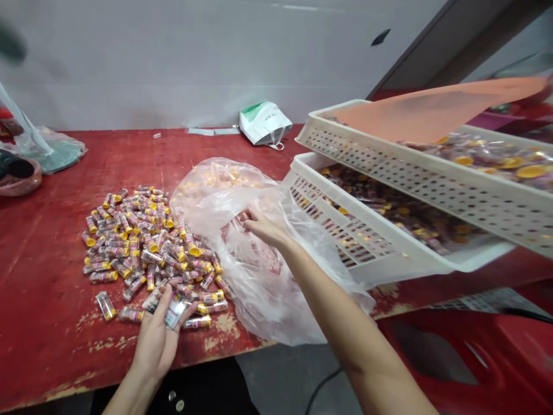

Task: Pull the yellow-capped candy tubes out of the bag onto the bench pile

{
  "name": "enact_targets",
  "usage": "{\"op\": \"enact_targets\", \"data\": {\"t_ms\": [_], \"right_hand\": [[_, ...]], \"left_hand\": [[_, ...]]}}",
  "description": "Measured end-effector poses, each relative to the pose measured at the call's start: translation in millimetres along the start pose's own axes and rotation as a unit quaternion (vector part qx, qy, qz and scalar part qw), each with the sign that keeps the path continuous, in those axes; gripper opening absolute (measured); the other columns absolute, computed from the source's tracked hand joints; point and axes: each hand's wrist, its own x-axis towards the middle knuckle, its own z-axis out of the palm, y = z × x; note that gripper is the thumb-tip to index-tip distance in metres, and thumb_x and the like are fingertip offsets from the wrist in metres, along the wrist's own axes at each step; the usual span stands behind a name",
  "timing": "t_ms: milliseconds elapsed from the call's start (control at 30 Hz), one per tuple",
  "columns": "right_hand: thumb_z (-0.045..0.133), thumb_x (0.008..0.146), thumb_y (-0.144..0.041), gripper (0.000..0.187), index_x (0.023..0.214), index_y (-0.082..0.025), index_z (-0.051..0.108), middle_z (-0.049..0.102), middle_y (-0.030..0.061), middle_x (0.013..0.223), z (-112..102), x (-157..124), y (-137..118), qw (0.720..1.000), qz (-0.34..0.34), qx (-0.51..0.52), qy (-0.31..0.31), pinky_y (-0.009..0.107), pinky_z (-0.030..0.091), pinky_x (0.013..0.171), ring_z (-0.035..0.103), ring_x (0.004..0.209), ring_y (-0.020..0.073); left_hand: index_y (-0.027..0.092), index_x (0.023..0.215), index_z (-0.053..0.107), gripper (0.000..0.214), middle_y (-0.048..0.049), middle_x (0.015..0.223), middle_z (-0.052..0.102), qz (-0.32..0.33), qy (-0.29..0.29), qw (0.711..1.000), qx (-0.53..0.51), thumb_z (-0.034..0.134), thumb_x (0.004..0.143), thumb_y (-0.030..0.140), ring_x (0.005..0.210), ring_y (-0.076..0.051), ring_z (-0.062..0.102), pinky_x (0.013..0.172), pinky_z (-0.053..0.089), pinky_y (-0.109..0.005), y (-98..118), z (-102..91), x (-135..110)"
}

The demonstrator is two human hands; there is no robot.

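Observation:
My left hand (pixel 161 331), palm up near the table's front edge, has its fingers closed around a small clear plastic packet (pixel 175 311) with dark print. Just beyond it lies a heap of small clear tubes (pixel 142 236) with yellow ends and pink-and-yellow labels. My right hand (pixel 263 226) reaches into the mouth of a large translucent plastic bag (pixel 276 305). Its fingers are bent together over pinkish pieces in the bag, and whatever they hold is hidden. More yellow-ended tubes show through the bag's far part.
On the right, a white perforated crate (pixel 371 242) full of tubes has a second crate (pixel 415 167) tilted on top, partly under an orange sheet (pixel 432 109). A white-green bag (pixel 265 124) stands by the wall. A red stool (pixel 488 357) is at lower right.

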Motion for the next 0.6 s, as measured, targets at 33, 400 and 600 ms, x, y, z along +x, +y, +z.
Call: {"op": "enact_targets", "data": {"t_ms": [33, 400, 600], "right_hand": [[0.060, 0.092, -0.039, 0.028, 0.104, -0.014, 0.065, 0.063, 0.0007, 0.080, 7, -22, -4, 0.999, -0.002, 0.029, -0.017, 0.026, 0.051, 0.060, 0.060, 0.067, 0.0128], [0.080, 0.073, -0.038, 0.025, 0.084, -0.020, 0.067, 0.062, -0.0013, 0.074, 112, -155, -59, 0.901, 0.064, 0.424, -0.071, 0.025, 0.049, 0.060, 0.056, 0.063, 0.0124], [0.073, 0.080, -0.049, 0.031, 0.076, -0.020, 0.062, 0.055, -0.0031, 0.062, 115, -154, -66, 0.895, 0.051, 0.440, -0.062, 0.024, 0.046, 0.056, 0.051, 0.056, 0.0120]], "left_hand": [[0.013, 0.097, 0.072, 0.013, -0.0065, 0.093, 0.072, -0.007, -0.013, 1.000, -0.003, 0.065, 0.086, 0.015, 0.093, -0.018, 0.070, 0.086, 0.061, -0.042, -3, 4.0, 1], [0.017, 0.095, 0.069, 0.042, -0.0059, 0.097, 0.074, 0.071, 0.008, 0.997, 0.025, 0.089, 0.060, 0.028, 0.084, -0.020, 0.071, 0.072, 0.059, -0.030, -18, 2.9, -10], [0.019, 0.101, 0.069, 0.046, -0.0050, 0.099, 0.074, 0.098, 0.044, 0.994, -0.004, 0.089, 0.061, 0.030, 0.082, -0.017, 0.071, 0.070, 0.058, -0.026, -16, 5.4, -8]]}}
